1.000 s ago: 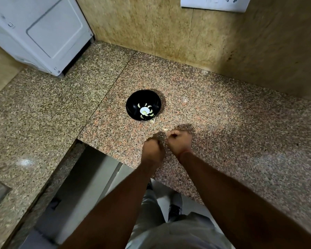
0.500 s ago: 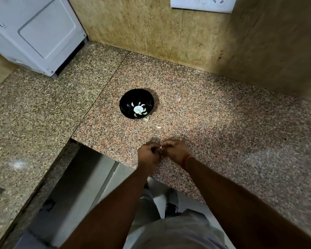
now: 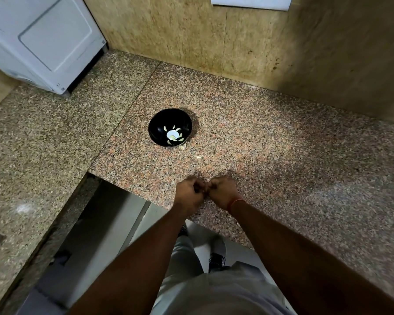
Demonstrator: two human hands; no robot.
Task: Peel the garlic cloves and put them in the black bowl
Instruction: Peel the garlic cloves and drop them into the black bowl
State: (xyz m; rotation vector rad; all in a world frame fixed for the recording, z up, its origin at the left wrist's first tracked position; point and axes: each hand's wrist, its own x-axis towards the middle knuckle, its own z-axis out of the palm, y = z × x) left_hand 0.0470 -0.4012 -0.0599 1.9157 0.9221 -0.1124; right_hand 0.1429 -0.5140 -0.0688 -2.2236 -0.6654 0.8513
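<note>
My round glossy black bowl (image 3: 170, 127) sits upright on the counter at twelve o'clock from my hands, holding pale curved peeled garlic cloves (image 3: 175, 137) ringed at its bottom. A small pale loose clove (image 3: 198, 156) lies at its five o'clock.

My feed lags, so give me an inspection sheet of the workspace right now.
Surface: speckled granite counter, dry-looking.
Job's things: black bowl holding pale peeled cloves.
Clutter: garlic scraps on the counter beside the bowl.
Grips: left hand and right hand curled together at the counter edge; what they pinch is hidden.
Cables: nothing seen.
Surroundings: white appliance far left, tiled wall with socket plate.
</note>
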